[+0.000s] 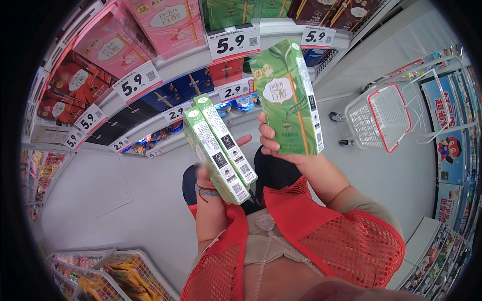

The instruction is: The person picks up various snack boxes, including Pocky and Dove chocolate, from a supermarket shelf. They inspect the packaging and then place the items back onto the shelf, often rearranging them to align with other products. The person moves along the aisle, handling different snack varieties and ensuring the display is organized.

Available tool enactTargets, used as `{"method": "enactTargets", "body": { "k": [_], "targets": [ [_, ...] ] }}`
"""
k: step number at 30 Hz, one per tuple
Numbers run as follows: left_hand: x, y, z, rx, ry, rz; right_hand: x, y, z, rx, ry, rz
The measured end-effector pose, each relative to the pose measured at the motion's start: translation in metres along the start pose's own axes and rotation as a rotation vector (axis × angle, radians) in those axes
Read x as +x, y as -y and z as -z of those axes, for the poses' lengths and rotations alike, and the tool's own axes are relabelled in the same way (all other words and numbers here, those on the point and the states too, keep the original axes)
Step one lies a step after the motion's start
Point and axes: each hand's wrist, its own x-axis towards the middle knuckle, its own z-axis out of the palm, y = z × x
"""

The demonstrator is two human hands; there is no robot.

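My right hand (269,137) grips a green Pejoy biscuit-stick box (282,101) upright, its broad printed front and one white side panel towards me. Lower and to the left, my left hand (205,177) holds two more green boxes (220,150) side by side, narrow white edges facing up. A finger of that hand shows past their right side; the rest of the palm is hidden beneath. Before me, the shelf (280,39) carries matching green boxes (229,15), pink boxes (165,26) and dark brown boxes (339,13).
Red boxes (75,81) and dark blue boxes (194,82) fill other shelf places, above round blue packs (244,103). A red-rimmed wheeled basket (376,116) stands on the floor at right. Wire bins (128,271) hold yellow packets at lower left. Price tags line the shelf edges.
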Motion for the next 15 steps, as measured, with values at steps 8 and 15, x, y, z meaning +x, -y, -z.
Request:
{"method": "enactTargets", "body": {
  "k": [8,15],
  "targets": [
    [-0.014,0.012,0.074,-0.116,0.032,0.036,-0.019,-0.052,0.005,-0.348,-0.49,-0.317],
    [-0.005,-0.025,0.017,0.207,-0.041,0.097,-0.009,-0.005,0.012,-0.854,-0.506,-0.058]
  ]
}}
